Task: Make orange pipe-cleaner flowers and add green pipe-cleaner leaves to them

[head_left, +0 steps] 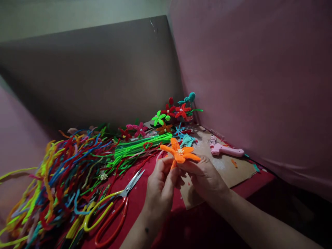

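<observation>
An orange pipe-cleaner flower (pixel 179 151) with pale stamens at its centre is held up between both my hands, over the table. My left hand (pixel 162 181) pinches it from below, thumb and fingers closed at the underside of the petals. On the other side my right hand (pixel 204 176) has its fingers closed on the flower's right petals and base. Part of the flower's underside is hidden by my fingers. Scissors (pixel 127 189) with one yellow and one red handle lie partly open, left of my left hand.
Loose pipe cleaners (pixel 59 180) in many colours heap up at the left. A bundle of green pipe cleaners (pixel 142 143) lies behind the scissors. Several finished flowers (pixel 158 118) stand at the back. A pink glue gun (pixel 225 149) rests on cardboard (pixel 233 176). A pink wall (pixel 254 86) rises at the right.
</observation>
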Demonstrator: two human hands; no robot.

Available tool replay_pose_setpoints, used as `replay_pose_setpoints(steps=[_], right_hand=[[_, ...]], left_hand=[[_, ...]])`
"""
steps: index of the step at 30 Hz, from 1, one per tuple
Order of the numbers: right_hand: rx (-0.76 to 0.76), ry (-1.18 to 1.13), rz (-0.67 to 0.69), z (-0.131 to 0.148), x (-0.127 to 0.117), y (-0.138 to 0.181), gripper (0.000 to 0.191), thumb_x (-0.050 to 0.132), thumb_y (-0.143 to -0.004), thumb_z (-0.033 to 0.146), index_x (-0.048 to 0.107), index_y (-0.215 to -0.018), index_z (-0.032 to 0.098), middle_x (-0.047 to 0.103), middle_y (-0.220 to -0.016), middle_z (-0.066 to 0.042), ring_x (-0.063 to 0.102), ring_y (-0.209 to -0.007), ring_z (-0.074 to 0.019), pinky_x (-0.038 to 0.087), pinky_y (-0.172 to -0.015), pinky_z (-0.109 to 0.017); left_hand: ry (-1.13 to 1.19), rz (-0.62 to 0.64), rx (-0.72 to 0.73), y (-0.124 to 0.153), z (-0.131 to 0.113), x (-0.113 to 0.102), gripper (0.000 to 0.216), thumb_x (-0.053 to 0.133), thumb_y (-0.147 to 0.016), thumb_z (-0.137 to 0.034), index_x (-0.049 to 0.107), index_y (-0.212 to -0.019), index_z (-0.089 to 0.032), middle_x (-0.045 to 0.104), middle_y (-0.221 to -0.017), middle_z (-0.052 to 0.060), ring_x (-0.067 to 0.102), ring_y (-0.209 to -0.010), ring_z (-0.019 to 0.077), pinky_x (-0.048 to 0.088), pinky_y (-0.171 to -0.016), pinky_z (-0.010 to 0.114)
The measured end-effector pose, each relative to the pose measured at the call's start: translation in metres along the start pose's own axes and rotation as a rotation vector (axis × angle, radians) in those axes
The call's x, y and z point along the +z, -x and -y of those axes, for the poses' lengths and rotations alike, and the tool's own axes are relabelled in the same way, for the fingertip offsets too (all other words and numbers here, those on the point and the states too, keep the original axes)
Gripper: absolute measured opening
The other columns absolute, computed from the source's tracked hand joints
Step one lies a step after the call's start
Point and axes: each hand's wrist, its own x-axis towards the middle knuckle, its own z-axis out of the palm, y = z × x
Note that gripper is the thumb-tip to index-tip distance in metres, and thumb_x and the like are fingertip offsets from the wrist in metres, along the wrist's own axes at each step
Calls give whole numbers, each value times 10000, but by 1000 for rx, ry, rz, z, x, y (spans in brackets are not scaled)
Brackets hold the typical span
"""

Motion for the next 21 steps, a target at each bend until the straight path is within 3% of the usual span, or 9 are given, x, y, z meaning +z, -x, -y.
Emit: replay_pose_setpoints(steps=[3, 6, 9, 11, 17, 21], right_hand=[[-102, 85, -110, 0, 5, 1, 66, 702, -665, 205, 656, -631, 174, 542, -611, 29, 449, -570, -92, 383, -552, -221], [-148, 147, -155, 0, 10, 3, 153, 696, -674, 200, 628, -538, 187, 515, -598, 31, 441, -615, -104, 386, -624, -232], [-138, 207, -148, 1, 13, 5, 208, 688, -686, 197, 602, -496, 187, 477, -566, 36, 413, -604, -104, 380, -655, -240], [-102, 233, -101, 2, 11, 6, 164, 680, -693, 192, 624, -539, 191, 475, -569, 42, 399, -589, -98, 375, -660, -243], [-97, 249, 14, 6, 2, 4, 46, 666, -704, 221, 682, -663, 205, 538, -631, 33, 437, -625, -103, 366, -656, -248], [-12, 189, 59, 8, -3, -1, 102, 673, -687, 248, 668, -614, 177, 549, -607, 15, 440, -605, -107, 363, -620, -245]], left_hand=[[-434, -184, 332, 3, 14, 4, 171, 495, -836, -194, 504, -1007, -184, 618, -805, 28, 586, -644, 120, 440, -591, 220], [-838, -312, 574, 2, 26, 2, 84, 497, -819, -130, 549, -858, -183, 570, -645, 3, 524, -516, 110, 367, -502, 213], [-876, -307, 656, 1, 26, -2, 128, 467, -816, -94, 540, -774, -189, 519, -593, -11, 481, -498, 106, 351, -502, 216], [-702, -269, 570, 2, 20, -2, 116, 451, -827, -109, 536, -810, -187, 536, -652, -4, 503, -553, 105, 381, -541, 210], [40, -84, -18, 7, -1, -1, 165, 456, -863, -319, 525, -805, -180, 339, -513, -69, 316, -412, 59, 285, -397, 192], [365, 11, -168, 5, -4, -1, 175, 498, -840, -333, 513, -783, -168, 335, -484, -82, 289, -377, 44, 283, -363, 178]])
